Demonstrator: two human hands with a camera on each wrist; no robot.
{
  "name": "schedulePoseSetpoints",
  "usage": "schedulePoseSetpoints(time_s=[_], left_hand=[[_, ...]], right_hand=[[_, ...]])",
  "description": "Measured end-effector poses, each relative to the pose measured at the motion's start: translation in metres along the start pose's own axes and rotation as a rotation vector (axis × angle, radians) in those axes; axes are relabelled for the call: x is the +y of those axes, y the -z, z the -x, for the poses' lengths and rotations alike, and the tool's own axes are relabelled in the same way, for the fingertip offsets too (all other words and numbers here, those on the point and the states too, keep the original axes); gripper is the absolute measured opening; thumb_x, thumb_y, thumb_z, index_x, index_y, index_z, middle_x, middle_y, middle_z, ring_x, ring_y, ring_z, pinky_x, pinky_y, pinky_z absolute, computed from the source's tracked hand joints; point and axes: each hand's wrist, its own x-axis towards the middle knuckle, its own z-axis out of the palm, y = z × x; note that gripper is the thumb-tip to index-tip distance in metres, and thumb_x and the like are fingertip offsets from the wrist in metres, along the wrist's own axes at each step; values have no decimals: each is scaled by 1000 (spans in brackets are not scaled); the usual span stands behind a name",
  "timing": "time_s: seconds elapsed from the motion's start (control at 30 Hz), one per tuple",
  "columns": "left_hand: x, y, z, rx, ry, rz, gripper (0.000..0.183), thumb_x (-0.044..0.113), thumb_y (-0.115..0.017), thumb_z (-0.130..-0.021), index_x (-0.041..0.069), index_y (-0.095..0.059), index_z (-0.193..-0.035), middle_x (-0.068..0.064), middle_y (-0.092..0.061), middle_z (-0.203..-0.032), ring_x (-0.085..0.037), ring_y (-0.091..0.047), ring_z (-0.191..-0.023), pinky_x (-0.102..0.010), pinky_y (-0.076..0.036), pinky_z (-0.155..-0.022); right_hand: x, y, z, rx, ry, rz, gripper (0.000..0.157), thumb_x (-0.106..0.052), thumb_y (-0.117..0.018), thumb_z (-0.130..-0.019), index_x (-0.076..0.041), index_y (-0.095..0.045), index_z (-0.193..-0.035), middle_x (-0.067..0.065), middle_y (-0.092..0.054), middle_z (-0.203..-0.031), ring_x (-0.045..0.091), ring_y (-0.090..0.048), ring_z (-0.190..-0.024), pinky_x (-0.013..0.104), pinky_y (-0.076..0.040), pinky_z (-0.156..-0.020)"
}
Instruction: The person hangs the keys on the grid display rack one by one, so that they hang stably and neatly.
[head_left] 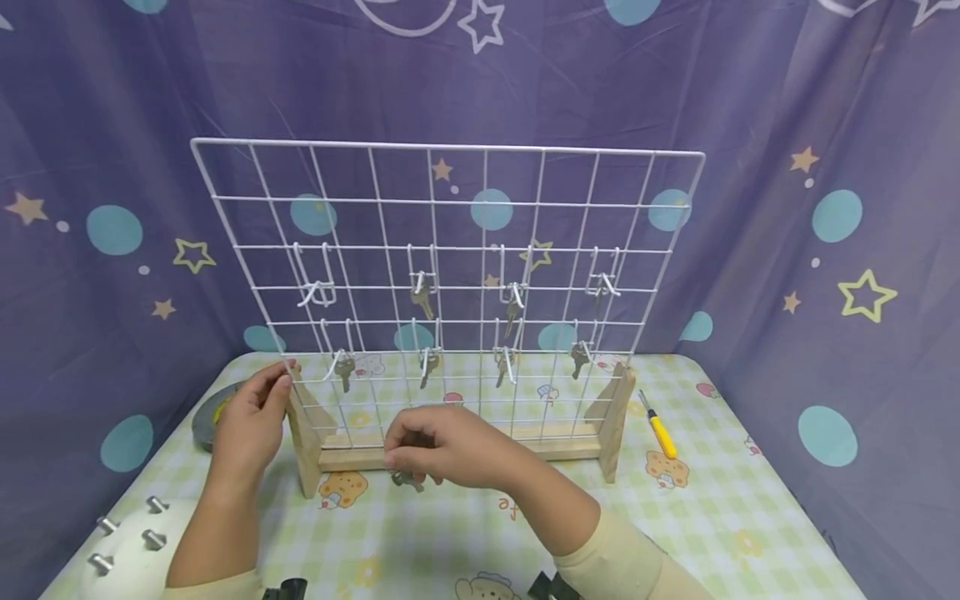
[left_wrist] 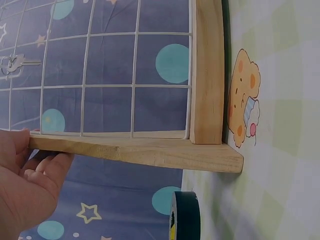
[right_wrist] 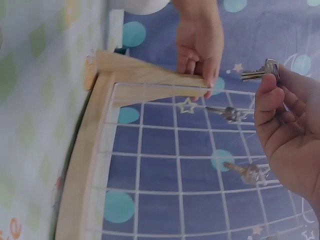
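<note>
A white wire grid rack [head_left: 450, 202] stands on a wooden base with several hooks. My left hand [head_left: 251, 421] grips the top of the rack's left wooden side support [left_wrist: 135, 152], thumb and fingers on either side of the wood. In front of the lower grid, my right hand [head_left: 450, 450] pinches a silver key [right_wrist: 255, 75] between thumb and fingers, its toothed blade pointing away from the hand. Keys hang from most hooks, such as one key [head_left: 422, 300] in the upper row and another key [head_left: 344, 372] in the lower. The upper left hook [head_left: 318, 293] holds no key.
Right of the rack lies a yellow-handled screwdriver [head_left: 660, 432]. A dark round roll [left_wrist: 187, 215] stands behind the left support. At the front left is a white object with several metal pegs [head_left: 153, 540]. A checked cloth [head_left: 720, 500] covers the table; a patterned purple curtain [head_left: 750, 108] surrounds it.
</note>
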Motion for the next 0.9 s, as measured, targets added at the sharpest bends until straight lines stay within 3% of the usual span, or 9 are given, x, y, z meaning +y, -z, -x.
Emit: schedulePoseSetpoints(time_s=[0.4,0.53,0.73,0.9], left_hand=[[2,0,1,3,-12,-10,50,45,-41,-104,19,-49,-145,-4,-54,-144,-11,-51,-127,-13,-46,-97],[1,1,1,4,-19,-5,50,45,-41,-104,19,-49,-145,-4,-54,-144,-12,-51,-127,-10,-45,-95],[0,1,1,15,-29,-9,49,45,-42,-103,19,-51,-144,-4,-56,-143,-4,-51,-123,-4,-41,-89],[-1,1,0,7,-24,-22,51,47,-40,-103,19,-49,-145,-3,-55,-143,-11,-51,-126,-13,-45,-95]], right_hand=[[-38,5,-6,81,36,-28,11,-27,-62,-98,-17,-64,-94,-3,-62,-76,11,-58,-63,32,-57,-55],[-50,8,-12,104,51,12,10,-26,-61,-99,-17,-64,-95,-3,-63,-78,8,-60,-65,29,-58,-58],[-65,13,-24,144,84,32,11,-25,-59,-100,-17,-64,-96,-2,-63,-79,11,-61,-67,27,-58,-59],[-73,17,-39,199,100,44,13,-27,-57,-101,-16,-64,-97,-2,-64,-77,12,-61,-65,27,-58,-59]])
